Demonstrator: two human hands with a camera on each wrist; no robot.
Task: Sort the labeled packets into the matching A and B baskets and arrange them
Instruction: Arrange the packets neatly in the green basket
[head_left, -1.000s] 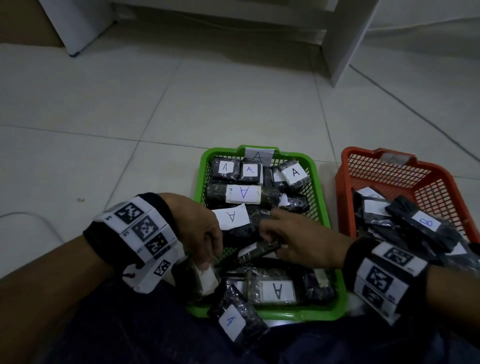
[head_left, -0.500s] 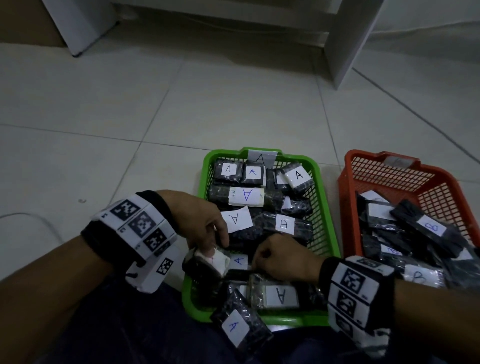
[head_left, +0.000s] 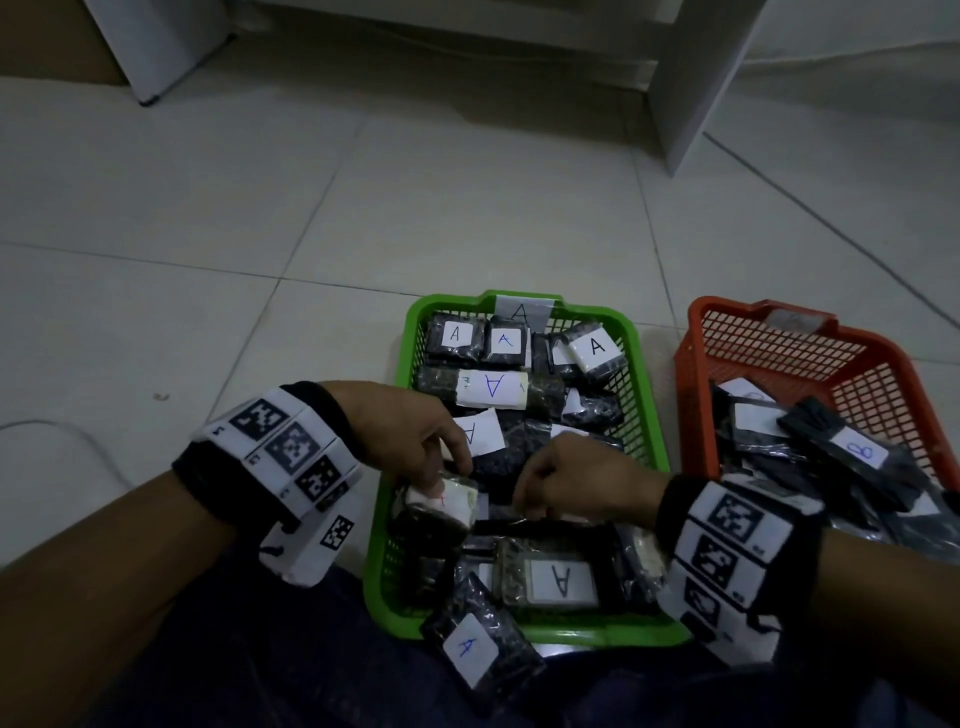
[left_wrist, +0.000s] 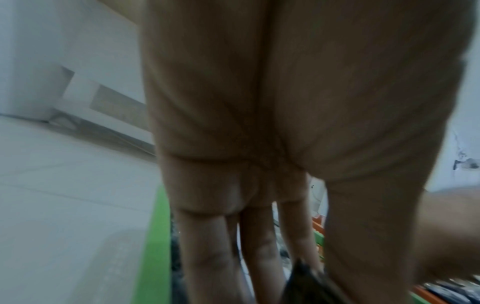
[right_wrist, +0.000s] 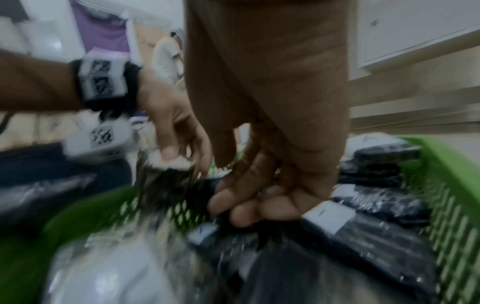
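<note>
Pale floor tiles (head_left: 208, 218) carry everything we see from the head view: a green basket (head_left: 641, 395) tagged A, crowded with dark A-labelled packets, and an orange basket (head_left: 696, 374) to its right holding B packets. Our left hand (head_left: 400, 431) grips a packet with a white label (head_left: 441, 501) at the green basket's near left corner; its long axis runs roughly left to right, label up. Our right hand (head_left: 576, 480) is curled over a dark packet (head_left: 524, 525) mid-basket, lying crosswise. One A packet (head_left: 478, 649) hangs over the near rim, pointing away and to the left. We judge sorting largely done, arranging left: the far row sits tidy, the near half jumbled. Left wrist view: blurred; fingers (left_wrist: 207, 246) point down beside the green wall (left_wrist: 153, 236), a dark packet corner (left_wrist: 303, 281) at the thumb. Right wrist view: right-hand fingers (right_wrist: 249, 207) fold onto that dark packet, pinching it; the left hand (right_wrist: 176, 131) clasps its labelled packet (right_wrist: 168, 164) upright-tilted over the mesh.
</note>
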